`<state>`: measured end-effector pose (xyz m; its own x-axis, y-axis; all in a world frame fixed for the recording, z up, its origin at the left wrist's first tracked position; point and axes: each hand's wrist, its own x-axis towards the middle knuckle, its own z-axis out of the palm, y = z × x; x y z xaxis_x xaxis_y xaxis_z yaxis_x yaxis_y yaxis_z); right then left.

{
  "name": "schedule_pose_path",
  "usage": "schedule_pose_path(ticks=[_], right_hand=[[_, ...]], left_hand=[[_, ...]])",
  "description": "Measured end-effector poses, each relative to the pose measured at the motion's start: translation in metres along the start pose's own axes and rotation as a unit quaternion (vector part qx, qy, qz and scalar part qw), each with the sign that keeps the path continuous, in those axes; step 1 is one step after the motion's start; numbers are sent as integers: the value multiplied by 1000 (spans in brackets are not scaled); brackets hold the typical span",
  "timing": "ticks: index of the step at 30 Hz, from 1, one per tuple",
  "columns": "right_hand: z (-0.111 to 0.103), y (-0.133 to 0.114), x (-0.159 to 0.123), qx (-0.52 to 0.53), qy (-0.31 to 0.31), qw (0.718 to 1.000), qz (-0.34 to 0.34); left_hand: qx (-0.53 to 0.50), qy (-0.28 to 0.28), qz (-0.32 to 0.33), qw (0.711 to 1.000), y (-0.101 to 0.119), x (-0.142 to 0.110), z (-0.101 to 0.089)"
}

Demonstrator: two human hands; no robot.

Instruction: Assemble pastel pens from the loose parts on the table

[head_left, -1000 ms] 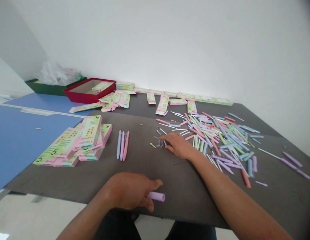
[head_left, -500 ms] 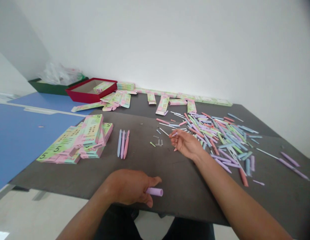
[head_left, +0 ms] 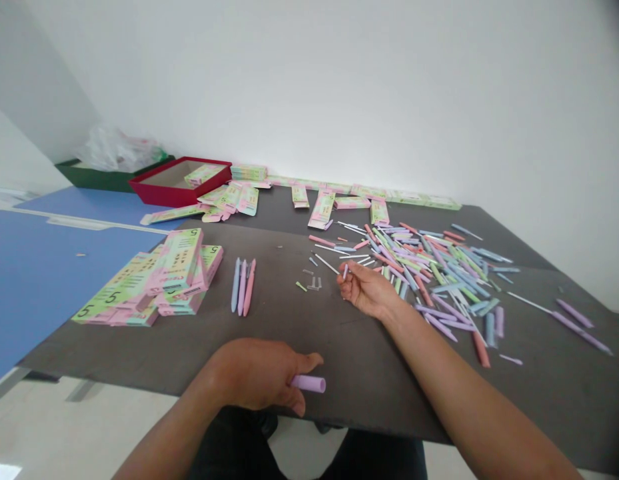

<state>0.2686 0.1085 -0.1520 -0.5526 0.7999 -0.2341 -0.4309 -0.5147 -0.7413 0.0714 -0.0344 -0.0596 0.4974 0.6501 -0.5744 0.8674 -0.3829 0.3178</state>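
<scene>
My left hand (head_left: pixel 269 375) is closed around a purple pen barrel (head_left: pixel 309 383) near the table's front edge, the barrel's open end pointing right. Farther forward, the fingers of my right hand (head_left: pixel 366 288) pinch a small purple pen part (head_left: pixel 346 271). A white pen refill (head_left: pixel 326 263) reaches up to these fingertips; whether they grip it I cannot tell. Beside that hand spreads a pile of pastel pen parts and refills (head_left: pixel 434 267). Left of it lie several small clear pieces (head_left: pixel 313 283) and a small green part (head_left: pixel 301 286).
Three whole pens, blue, purple and pink (head_left: pixel 243 287), lie side by side left of centre. Stacked pink-green boxes (head_left: pixel 176 263) stand left of them. Flattened cartons (head_left: pixel 234 199), a red tray (head_left: pixel 164 195) and a green tray (head_left: pixel 99 179) are at the back left.
The small purple part in my right fingers has turned more upright. My left hand keeps the barrel in the same place. The view has shifted slightly.
</scene>
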Motion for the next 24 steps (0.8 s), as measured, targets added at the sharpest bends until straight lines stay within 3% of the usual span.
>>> schedule_pose_path(ticks=[9,15,20,24], right_hand=[[6,1,-2,-15,18,1000,-9],[17,-3,-7,-52,27,997,-54],[53,-9,-41,-84,6,987,-137],[81,19,-85,-76,17,978,-196]], left_hand=[[-29,3,4,1000,0,2,-1],[-28,-10,-15,999,-2,6,-6],[-28,-12,-17,999,-9,10,-10],[-31,-7,-1,999,-12,10,-12]])
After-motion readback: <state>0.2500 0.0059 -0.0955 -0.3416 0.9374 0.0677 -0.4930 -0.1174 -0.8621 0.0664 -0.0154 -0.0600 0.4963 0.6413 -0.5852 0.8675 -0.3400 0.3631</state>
